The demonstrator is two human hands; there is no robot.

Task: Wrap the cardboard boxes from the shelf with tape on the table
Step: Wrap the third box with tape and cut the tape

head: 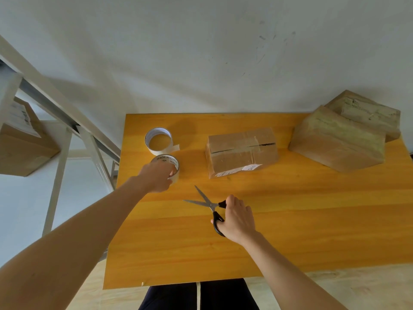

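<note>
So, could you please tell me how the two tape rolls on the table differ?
The far roll lies free on the table; the near roll is gripped by the left hand. The far roll is white and thin-walled, with a loose tail; the near roll is thicker, with print inside its core. Both sit hole up.

Soft daylight, wide-angle edge distortion

Single head view, looking forward and steeply down, close over table (290, 231)
</note>
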